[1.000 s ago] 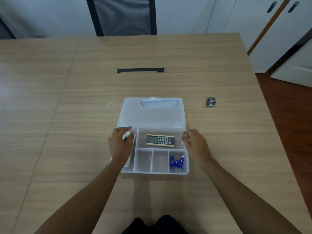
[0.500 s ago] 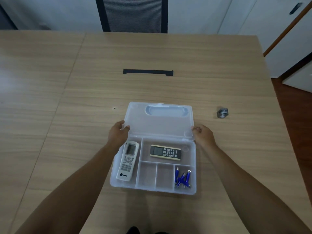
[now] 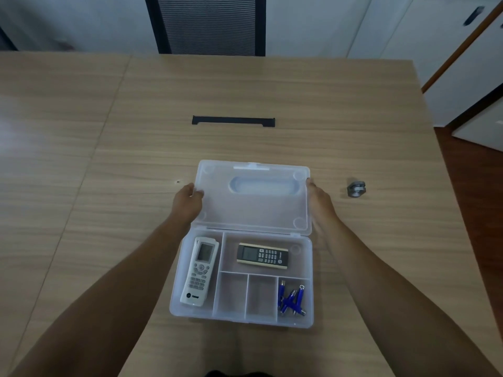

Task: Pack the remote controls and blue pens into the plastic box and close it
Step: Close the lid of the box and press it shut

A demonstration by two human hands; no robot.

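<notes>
Both hands slid farther up lid (image 3: 254, 210) edges since earlier frame. Left hand (image 3: 187, 203) pinches lid's 9 o'clock edge; right hand (image 3: 319, 200) at 3 o'clock edge, fingers hidden behind translucent lid, grip unclear. Plastic box (image 3: 309, 322) open: white remote (image 3: 200, 270) in left compartment, dark remote (image 3: 262, 255) at 12, blue pens (image 3: 291, 300) at 5 o'clock, jumbled, count unclear.

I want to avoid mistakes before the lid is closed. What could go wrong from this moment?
1. The left hand and right hand grip only the lid by its side edges; swinging it down may slide the light plastic box.
2. A blue pen that leans above the dividers could stop the lid from latching.
3. The white remote fills its compartment and might sit proud of the rim.
</notes>
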